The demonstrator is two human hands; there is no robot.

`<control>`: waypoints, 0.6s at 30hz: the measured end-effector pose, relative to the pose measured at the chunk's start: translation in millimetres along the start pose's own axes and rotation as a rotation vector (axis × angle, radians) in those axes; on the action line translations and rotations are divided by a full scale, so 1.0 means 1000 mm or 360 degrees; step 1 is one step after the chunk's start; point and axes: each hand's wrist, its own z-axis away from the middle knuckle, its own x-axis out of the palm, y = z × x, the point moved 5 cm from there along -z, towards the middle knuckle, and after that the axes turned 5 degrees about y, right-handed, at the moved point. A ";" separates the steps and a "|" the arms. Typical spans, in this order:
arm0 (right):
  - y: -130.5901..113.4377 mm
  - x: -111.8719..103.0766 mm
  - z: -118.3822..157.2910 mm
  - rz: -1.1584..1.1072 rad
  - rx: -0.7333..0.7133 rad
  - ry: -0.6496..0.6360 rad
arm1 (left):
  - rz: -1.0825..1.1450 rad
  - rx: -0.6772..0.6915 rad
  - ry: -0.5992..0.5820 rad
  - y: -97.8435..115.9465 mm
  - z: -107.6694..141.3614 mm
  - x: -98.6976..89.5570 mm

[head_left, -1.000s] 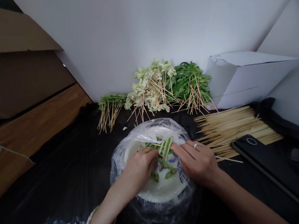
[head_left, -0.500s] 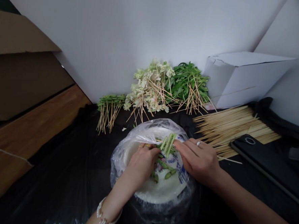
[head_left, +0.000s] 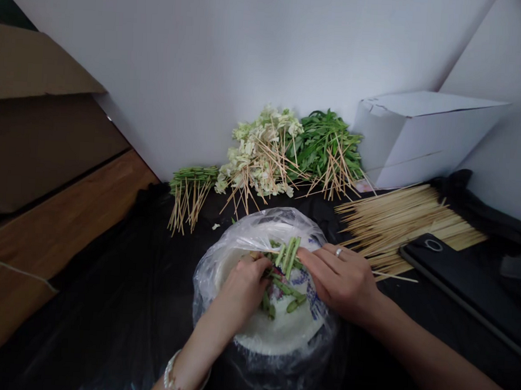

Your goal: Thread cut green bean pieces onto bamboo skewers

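A white bowl (head_left: 273, 340) with a blue pattern inside stands in front of me, wrapped in a clear plastic bag (head_left: 209, 274). Cut green bean pieces (head_left: 295, 303) lie in it. Over the bowl, my right hand (head_left: 346, 279) is closed on a skewer with several green bean pieces (head_left: 290, 255) side by side; most of the stick is hidden by the fingers. My left hand (head_left: 244, 282) reaches into the bowl from the left, fingers pinched beside the skewer's tip. What those fingertips hold is hidden.
Behind the bowl lie skewered green beans (head_left: 193, 176), skewered pale leafy pieces (head_left: 257, 150) and skewered dark greens (head_left: 328, 143). Bare bamboo skewers (head_left: 400, 221) and a black phone (head_left: 462, 290) are at right. A white box (head_left: 440, 141) and a cardboard box (head_left: 39, 134) flank the black sheet (head_left: 117, 304).
Both hands have shifted slightly; the right hand, with the skewered bean pieces, has moved a little left. The pieces now stand more upright in view. The bowl has stayed put.
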 end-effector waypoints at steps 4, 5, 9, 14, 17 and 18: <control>0.000 0.001 0.000 -0.0017 -0.0001 -0.0012 | -0.0060 -0.0089 -0.0041 -0.004 0.001 0.002; 0.000 0.001 0.000 -0.0018 -0.0006 -0.0012 | -0.0103 -0.0098 -0.0046 -0.004 0.002 0.002; 0.000 0.001 -0.001 -0.0002 -0.0010 -0.0003 | -0.0212 -0.0070 -0.0054 0.003 0.006 -0.004; -0.002 0.000 -0.001 -0.0013 -0.0053 -0.0021 | 0.0122 -0.0198 0.0055 0.005 0.014 -0.019; -0.003 0.000 -0.001 -0.0030 -0.0058 -0.0030 | 0.0808 -0.0372 0.0115 0.003 0.022 -0.020; -0.003 0.000 -0.001 -0.0032 -0.0055 -0.0028 | 0.1070 -0.0434 0.0121 0.003 0.024 -0.019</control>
